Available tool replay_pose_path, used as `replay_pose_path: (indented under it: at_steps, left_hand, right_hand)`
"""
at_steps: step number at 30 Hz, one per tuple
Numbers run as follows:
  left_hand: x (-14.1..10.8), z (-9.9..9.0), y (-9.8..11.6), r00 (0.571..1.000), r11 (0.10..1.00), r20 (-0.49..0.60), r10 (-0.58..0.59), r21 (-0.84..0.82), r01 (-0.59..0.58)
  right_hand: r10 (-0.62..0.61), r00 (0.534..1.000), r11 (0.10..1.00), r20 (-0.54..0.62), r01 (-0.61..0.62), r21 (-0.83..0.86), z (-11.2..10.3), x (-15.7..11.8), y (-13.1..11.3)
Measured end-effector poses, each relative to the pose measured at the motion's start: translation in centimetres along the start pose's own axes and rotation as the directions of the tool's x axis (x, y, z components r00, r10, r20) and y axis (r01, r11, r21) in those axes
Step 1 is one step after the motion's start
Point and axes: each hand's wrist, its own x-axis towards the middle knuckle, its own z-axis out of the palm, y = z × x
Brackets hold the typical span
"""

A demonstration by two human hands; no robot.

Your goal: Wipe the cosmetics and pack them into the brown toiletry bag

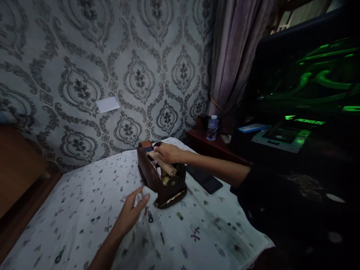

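Note:
A brown leather toiletry bag (148,173) stands unzipped on the patterned cloth, its gold zip edge showing at the front. Inside lie a beige tube (168,167), a small white item and other things partly hidden. My right hand (169,153) reaches over the far right side of the bag, its fingers bent down at the opening by the upper end of the tube; what they grip is hidden. At the bag's near left corner, my left hand (136,204) pinches a crumpled white tissue (149,194) between thumb and fingers.
A black phone (209,181) lies right of the bag on the white printed cloth (92,225). Behind stands a clear bottle (212,128) on a dark red surface (194,138). A computer case (303,120) glows green at right. Patterned wallpaper closes off the back.

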Motion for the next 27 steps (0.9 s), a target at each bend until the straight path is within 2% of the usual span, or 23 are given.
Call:
replay_pose_path:
  at_steps: [4,8,10,12,14,16,18,19,20,22,24,27]
  left_hand:
    - [1.7,-0.6,1.1,0.997,0.997,0.065,0.045,-0.057,-0.041]
    - [2.7,-1.4,1.0,0.998,0.999,0.045,0.042,-0.028,-0.041]
    - [3.5,-2.4,0.5,0.999,0.997,0.012,0.042,0.066,-0.043]
    - [4.5,-4.2,-0.5,0.996,0.964,-0.071,0.062,0.264,-0.041]
    - [5.5,-6.4,-1.8,0.980,0.834,-0.159,0.120,0.552,-0.012]
    - [6.2,-8.5,-3.5,0.969,0.577,-0.171,0.180,0.816,0.037]
    - [6.7,-10.4,-5.4,0.980,0.322,-0.131,0.150,0.944,0.077]
    - [6.9,-11.1,-6.4,0.986,0.250,-0.133,0.100,0.963,0.105]
    - [7.0,-11.7,-7.2,0.988,0.217,-0.148,0.032,0.966,0.138]
    - [7.5,-12.9,-8.6,0.974,0.226,-0.179,-0.141,0.952,0.207]
    - [8.1,-13.9,-9.0,0.949,0.298,-0.147,-0.278,0.926,0.231]
    - [9.3,-15.3,-7.8,0.948,0.449,-0.067,-0.312,0.869,0.209]
  right_hand:
    - [-0.082,0.995,0.996,-0.062,0.084,0.021,0.8,1.7,-0.4]
    - [-0.163,0.984,0.984,-0.067,0.167,0.063,1.6,3.2,-0.1]
    - [-0.169,0.982,0.981,-0.089,0.177,0.084,1.8,3.6,0.6]
    - [-0.161,0.978,0.978,-0.129,0.176,0.114,1.7,3.9,1.8]
    - [-0.118,0.975,0.974,-0.189,0.151,0.167,1.5,4.2,3.4]
    - [-0.029,0.966,0.961,-0.258,0.097,0.258,1.3,4.7,5.4]
    - [0.069,0.953,0.929,-0.294,0.046,0.368,1.5,5.4,7.4]
    - [0.104,0.950,0.906,-0.293,0.031,0.422,1.8,5.8,8.4]
    - [0.129,0.951,0.880,-0.281,0.021,0.474,2.2,6.2,9.2]
    - [0.165,0.956,0.808,-0.242,0.010,0.589,3.4,7.2,10.6]
    - [0.193,0.961,0.704,-0.198,0.005,0.711,4.8,8.4,11.4]
    - [0.199,0.965,0.488,-0.172,0.055,0.871,6.5,10.8,12.1]
